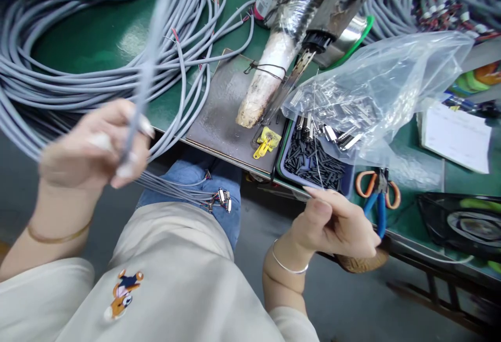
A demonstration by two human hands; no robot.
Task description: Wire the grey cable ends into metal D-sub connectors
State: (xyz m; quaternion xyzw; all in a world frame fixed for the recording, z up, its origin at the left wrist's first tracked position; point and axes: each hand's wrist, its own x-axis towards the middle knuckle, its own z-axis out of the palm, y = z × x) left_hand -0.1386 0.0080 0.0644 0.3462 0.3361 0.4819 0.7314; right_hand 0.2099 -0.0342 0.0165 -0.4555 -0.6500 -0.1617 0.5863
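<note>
Evidently, the two hands are working apart, each keeping to its own strand. The left hand is gripping a grey cable between thumb and fingers, closed around it above the near edge of the desk; blur is hiding the exact contact. The cable is standing almost upright, so it is probably being kept clear of the big grey bundle lying behind it.

The right hand is pinching a thin wire at the fingertips, its other fingers curling in; a light pinch is probably suiting something so slender. The wire is rising in front of the tray and the plastic bag.

Between the hands, a white-ended hose is pointing down at a dark plate, a slim metal rod running beside it; presumably they are sharing that spot for a reason, perhaps fume extraction. Black sleeves are filling the tray, with metal connectors spilling over them from the bag, likely to be staying within reach. More cables are resting across the lap, their connector ends lying together, perhaps for keeping them from tangling.
</note>
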